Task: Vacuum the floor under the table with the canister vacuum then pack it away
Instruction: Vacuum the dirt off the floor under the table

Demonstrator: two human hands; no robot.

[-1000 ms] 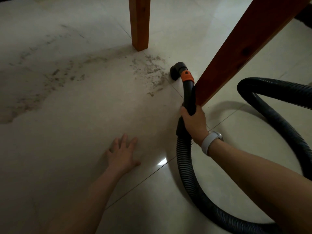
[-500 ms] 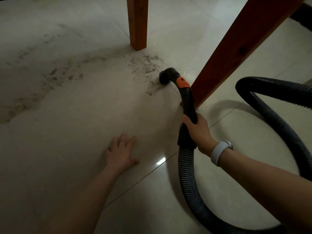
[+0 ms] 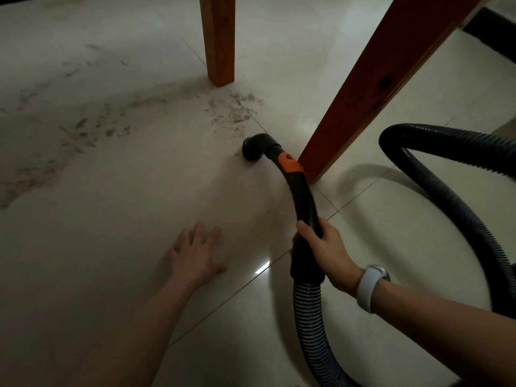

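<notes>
The vacuum nozzle (image 3: 253, 148) sat mouth-down on the pale tile floor (image 3: 111, 247), at the near edge of the dust patch (image 3: 231, 110) and just left of the nearer table leg (image 3: 371, 88). Half a second before, it lay closer to that leg, and a second before it was higher up against it, so you had drawn the nozzle leftward and toward yourself, out of the grit. Behind the nozzle the black handle (image 3: 303, 196), with its orange collar (image 3: 290, 163), curved back to your right hand (image 3: 326, 247), whose fingers were wrapped tight around the grip just above the ribbed hose (image 3: 310, 311). A white wristband (image 3: 370, 287) sat on that wrist. The hose ran down toward the bottom edge and looped round on the right in a wide arc. Your left hand (image 3: 195, 255) stayed flat on the floor, fingers spread, holding nothing, well apart from the handle and in much the same spot as earlier. A second table leg (image 3: 219, 40) stood farther back, and a long smear of dirt (image 3: 69, 135) stretched across the tiles on the left.
</notes>
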